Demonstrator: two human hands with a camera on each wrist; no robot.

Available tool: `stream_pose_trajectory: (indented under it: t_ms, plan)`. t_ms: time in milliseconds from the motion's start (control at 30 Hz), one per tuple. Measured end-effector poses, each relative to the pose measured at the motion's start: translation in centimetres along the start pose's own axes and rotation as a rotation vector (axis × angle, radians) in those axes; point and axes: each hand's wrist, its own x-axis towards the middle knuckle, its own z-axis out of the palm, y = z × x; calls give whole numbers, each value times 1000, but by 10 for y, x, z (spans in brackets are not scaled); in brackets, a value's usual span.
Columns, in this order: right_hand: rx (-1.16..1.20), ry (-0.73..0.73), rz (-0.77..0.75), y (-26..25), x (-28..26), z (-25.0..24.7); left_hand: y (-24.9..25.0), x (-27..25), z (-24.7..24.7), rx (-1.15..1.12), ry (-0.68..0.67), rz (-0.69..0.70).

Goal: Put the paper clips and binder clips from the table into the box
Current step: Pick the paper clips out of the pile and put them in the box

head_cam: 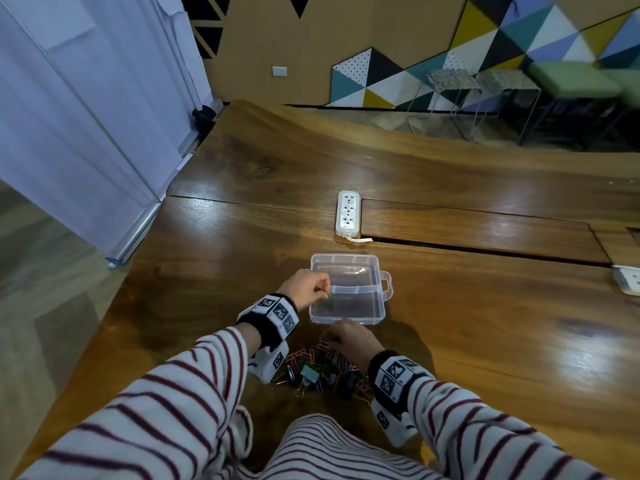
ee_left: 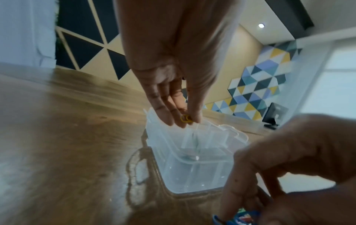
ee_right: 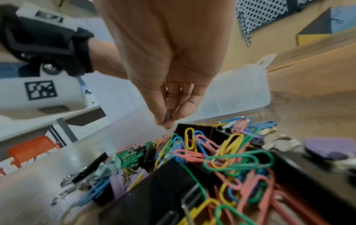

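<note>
A clear plastic box (head_cam: pixel 377 306) with its lid (head_cam: pixel 346 266) folded back lies on the wooden table (head_cam: pixel 467 341). A green clip (head_cam: pixel 329 304) lies inside it. My left hand (head_cam: pixel 308 284) hovers over the box's left rim and pinches a yellow paper clip (ee_left: pixel 185 118). A pile of coloured paper clips and binder clips (head_cam: pixel 318 368) lies just in front of the box. My right hand (head_cam: pixel 349 339) is over the pile's far edge and pinches a blue paper clip (ee_right: pixel 167 116) between thumb and fingers.
A white power strip (head_cam: pixel 347 213) lies behind the box, and a second one (head_cam: pixel 627 278) sits at the right edge. A long slot (head_cam: pixel 485 251) runs across the table. Stools (head_cam: pixel 485 98) stand beyond the far edge.
</note>
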Motion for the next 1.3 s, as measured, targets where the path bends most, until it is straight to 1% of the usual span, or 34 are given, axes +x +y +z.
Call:
stream_pose_trajectory:
  t_ms: [133, 233, 300, 367, 400, 433, 467, 533, 600, 633, 700, 767, 833, 933, 1033, 1100, 1166, 1200, 1266, 1300]
  plan:
    - [-186, -23, 17, -17, 10, 5, 8, 9, 7, 153, 21, 1]
    - [-255, -55, 1, -22, 12, 9, 7, 5, 8, 118, 6, 13]
    - [-233, -74, -13, -21, 11, 8, 0, -5, 6, 74, 61, 44]
    - [-166, -79, -19, -16, 7, 6, -9, -22, 3, 26, 158, 86]
    - [-115, -66, -16, -12, 5, 5, -15, -31, 3, 7, 194, 86]
    - [-52, -38, -16, -9, 2, 4, -23, -42, 3, 4, 199, 56]
    - [34, -2, -2, -5, 0, 1, -30, -52, 4, 14, 171, 9]
    - [317, 55, 47, 2, -6, -7, -45, -68, 12, 60, 45, -94]
    - [653, 75, 137, 6, -9, -17, -53, -76, 22, 104, -72, -169]
    - [789, 84, 178, 8, -10, -22, -53, -79, 27, 114, -103, -188]
    - [980, 69, 235, 11, -10, -29, -48, -80, 37, 148, -132, -191]
    - [1064, 53, 257, 13, -8, -32, -41, -81, 45, 230, -135, -168]
    - [1034, 67, 250, 13, -4, -35, -36, -82, 51, 300, -130, -163]
    - [961, 130, 256, 11, 8, -41, -32, -84, 53, 358, -146, -194]
    - [841, 184, 257, 10, 27, -43, -30, -87, 55, 404, -151, -165]
    - [673, 165, 258, 8, 36, -43, -31, -89, 57, 417, -148, -142]
    - [429, 144, 249, 4, 33, -45, -32, -91, 59, 420, -148, -133]
    - [361, 173, 221, 2, 28, -44, -31, -92, 58, 421, -149, -122]
    - [325, 253, 109, -3, 15, -40, -31, -92, 59, 411, -156, -81]
    - [296, 250, 40, -4, 9, -35, -31, -92, 59, 404, -160, -54]
